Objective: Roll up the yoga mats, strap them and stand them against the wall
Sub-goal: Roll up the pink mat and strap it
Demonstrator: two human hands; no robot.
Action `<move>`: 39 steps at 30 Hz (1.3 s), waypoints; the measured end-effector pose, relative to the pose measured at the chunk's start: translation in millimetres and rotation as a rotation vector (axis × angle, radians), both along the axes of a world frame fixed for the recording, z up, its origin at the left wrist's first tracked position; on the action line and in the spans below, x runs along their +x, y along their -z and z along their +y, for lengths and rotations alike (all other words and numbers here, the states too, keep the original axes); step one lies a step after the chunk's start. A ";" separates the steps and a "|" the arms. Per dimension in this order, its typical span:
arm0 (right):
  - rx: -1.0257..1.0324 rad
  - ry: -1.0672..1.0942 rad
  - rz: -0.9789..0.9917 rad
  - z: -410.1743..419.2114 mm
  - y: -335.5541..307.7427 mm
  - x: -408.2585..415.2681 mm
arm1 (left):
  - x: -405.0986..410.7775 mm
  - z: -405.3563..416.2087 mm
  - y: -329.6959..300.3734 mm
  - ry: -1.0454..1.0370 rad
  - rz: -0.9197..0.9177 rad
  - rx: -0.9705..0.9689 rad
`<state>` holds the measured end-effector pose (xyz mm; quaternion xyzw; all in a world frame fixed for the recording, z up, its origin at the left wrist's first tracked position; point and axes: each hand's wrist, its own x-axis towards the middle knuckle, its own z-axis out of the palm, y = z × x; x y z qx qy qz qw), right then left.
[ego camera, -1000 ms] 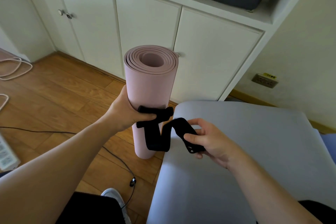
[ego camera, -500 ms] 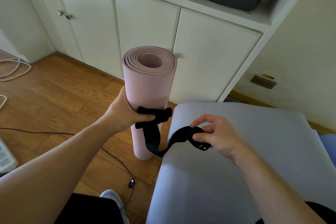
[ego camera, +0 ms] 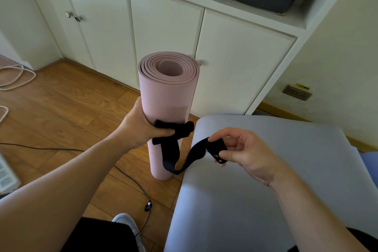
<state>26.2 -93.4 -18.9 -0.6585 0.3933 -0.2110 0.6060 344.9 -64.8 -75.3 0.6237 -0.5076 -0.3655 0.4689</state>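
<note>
Pink mat (ego camera: 167,96): rolled, standing upright on the wood floor (ego camera: 61,112), just in front of the white cabinet (ego camera: 235,63).
Left hand (ego camera: 141,127): fingers wrapped round the roll, thumb pressing the strap (ego camera: 173,149) against it.
Strap: black, hangs down the roll, loops up to the right.
Right hand (ego camera: 243,153): thumb and fingers pinch the strap's free end above the grey mat (ego camera: 255,190).
Grey mat: lies flat, its left edge just beside the roll.
</note>
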 end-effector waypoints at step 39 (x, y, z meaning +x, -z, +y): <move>-0.773 0.094 0.488 -17.9 30.6 93.6 | 10.6 2.0 -29.5 0.218 0.185 0.097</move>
